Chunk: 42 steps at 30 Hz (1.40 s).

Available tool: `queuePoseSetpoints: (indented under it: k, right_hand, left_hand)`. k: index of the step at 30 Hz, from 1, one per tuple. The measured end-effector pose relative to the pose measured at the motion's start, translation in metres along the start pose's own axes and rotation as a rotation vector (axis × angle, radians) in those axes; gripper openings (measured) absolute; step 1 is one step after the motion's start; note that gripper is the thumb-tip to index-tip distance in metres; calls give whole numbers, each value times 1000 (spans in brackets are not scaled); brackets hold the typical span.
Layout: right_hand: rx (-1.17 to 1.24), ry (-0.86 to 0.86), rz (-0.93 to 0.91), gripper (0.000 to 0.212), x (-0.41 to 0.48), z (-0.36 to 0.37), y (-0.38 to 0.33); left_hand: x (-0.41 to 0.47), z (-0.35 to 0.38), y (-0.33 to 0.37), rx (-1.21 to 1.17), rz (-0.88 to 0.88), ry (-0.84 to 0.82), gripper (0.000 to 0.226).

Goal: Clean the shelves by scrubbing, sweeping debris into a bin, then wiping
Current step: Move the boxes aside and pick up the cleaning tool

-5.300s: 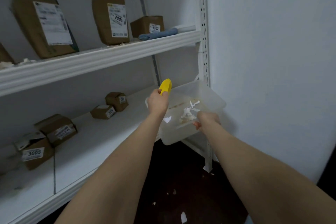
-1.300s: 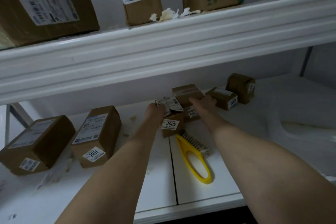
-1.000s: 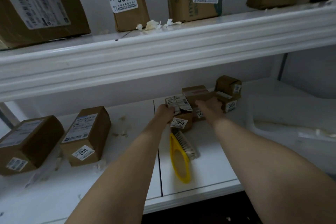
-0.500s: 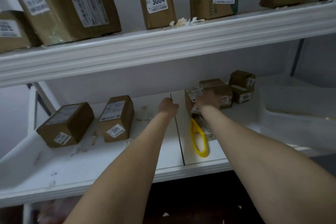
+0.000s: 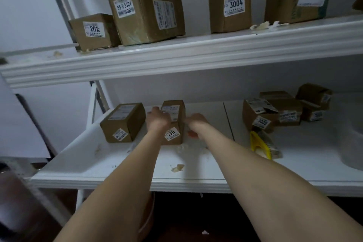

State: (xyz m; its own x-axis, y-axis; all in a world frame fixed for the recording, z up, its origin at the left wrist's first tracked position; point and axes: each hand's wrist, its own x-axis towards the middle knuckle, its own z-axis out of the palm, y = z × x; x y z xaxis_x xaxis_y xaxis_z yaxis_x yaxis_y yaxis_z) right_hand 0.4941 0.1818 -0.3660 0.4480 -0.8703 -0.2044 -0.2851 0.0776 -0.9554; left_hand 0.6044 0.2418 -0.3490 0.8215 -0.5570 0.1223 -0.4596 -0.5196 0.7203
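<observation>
The left hand [image 5: 158, 119] is clasping the left side of the small brown cardboard box labelled 2011 [image 5: 173, 124] on the lower white shelf [image 5: 117, 165]. The right hand [image 5: 196, 122] is touching the box's right side, though I cannot tell its grip. The yellow-handled scrubbing brush [image 5: 259, 144] is lying well off to the right, with a pale paper scrap [image 5: 177, 167] near the front edge.

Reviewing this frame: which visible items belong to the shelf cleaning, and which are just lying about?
In the job: yellow brush, debris scraps, lower shelf, box 2011 between left hand and right hand.
Lying about: box 3005, box 3004, box 55-3-3304.
</observation>
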Motion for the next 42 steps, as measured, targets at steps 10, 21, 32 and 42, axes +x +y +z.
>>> queuePoseSetpoints:
  k: [10,21,32,42]
  right_hand:
    - [73,-174,68,42,30,42,6]
    - [11,303,-157,57,50,-47,5]
    - [64,473,15,61,57,-130,39]
    - [-155,370,61,38,26,-151,28]
  left_hand:
    - [41,27,-29,-254,-153,-157,41]
    - [-2,67,59,-591,108,-375,25]
    - [-39,146,106,-647,86,-627,35]
    - [-52,128,112,-232,98,-466,37]
